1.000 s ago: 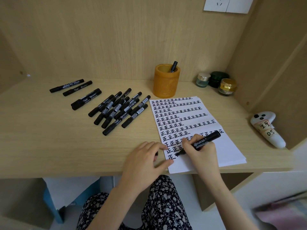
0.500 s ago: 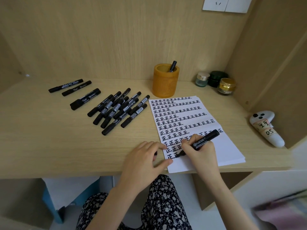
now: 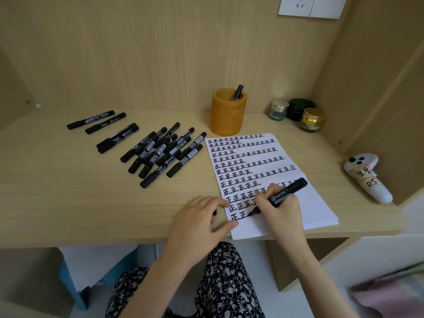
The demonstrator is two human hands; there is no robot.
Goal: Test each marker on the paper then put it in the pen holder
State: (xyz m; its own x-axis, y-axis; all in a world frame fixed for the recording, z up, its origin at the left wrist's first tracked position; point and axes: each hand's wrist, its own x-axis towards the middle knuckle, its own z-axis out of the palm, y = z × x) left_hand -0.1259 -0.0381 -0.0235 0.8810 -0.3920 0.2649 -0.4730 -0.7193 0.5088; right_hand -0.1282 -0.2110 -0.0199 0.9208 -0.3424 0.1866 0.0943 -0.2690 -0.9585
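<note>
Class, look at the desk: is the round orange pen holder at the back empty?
No: one black marker stands tilted inside the round orange pen holder, its end poking above the rim.

three jars (image 3: 296,112), white controller (image 3: 364,174), wall socket (image 3: 309,6)

Home or dorm study nook. A pale wood-laminate counter (image 3: 68,203) is boxed in by matching wood panels, with a white plastic wall socket plate (image 3: 309,6) above. Three small lidded cosmetic jars (image 3: 298,109) sit at the counter's back right corner. A blue-framed stool (image 3: 68,281) stands underneath.
</note>
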